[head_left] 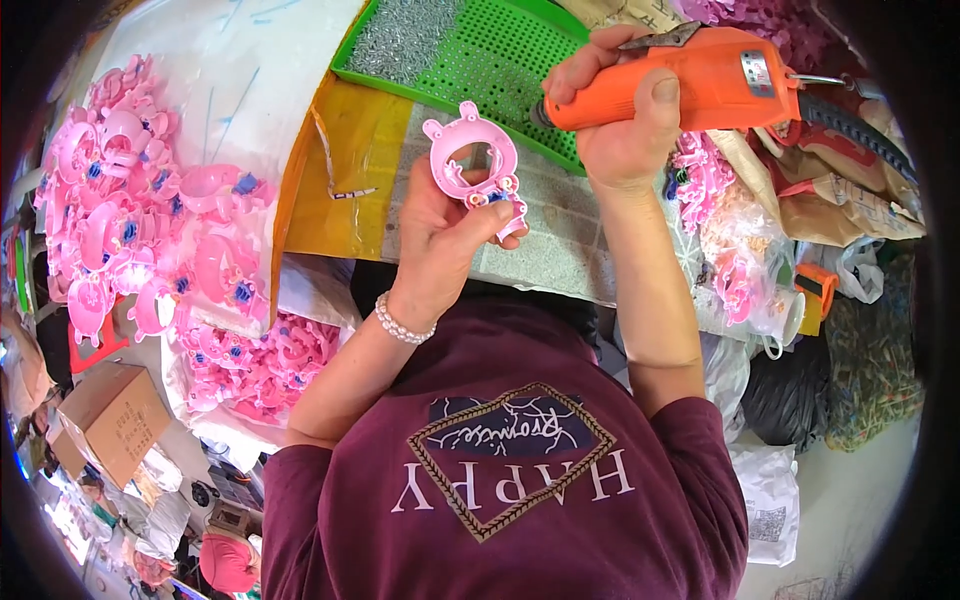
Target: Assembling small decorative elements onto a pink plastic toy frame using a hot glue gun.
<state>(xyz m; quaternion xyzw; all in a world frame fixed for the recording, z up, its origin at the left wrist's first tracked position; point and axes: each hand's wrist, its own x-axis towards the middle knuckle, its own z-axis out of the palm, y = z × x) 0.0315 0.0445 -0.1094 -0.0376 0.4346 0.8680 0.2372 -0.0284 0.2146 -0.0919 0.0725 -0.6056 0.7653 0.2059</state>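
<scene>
My left hand [437,228] grips a pink plastic animal-shaped toy part [468,131] by its lower end. The part has a round ring-like head with two small ears and a blue detail near my thumb. Wrapped round an orange electric screwdriver [690,88] is my right hand [632,135]. The tool lies nearly level, its dark nose pointing left, above the green tray's right side and apart from the pink part. Its grey lever runs along the top, and a dark cable leaves its right end.
A perforated green tray [490,62] at the back holds a heap of small silvery screws [405,38]. Many pink parts [120,200] pile on the white surface at left; more fill a bag [265,365] below. A pen [355,192] lies on yellow sheeting. Bags crowd the right.
</scene>
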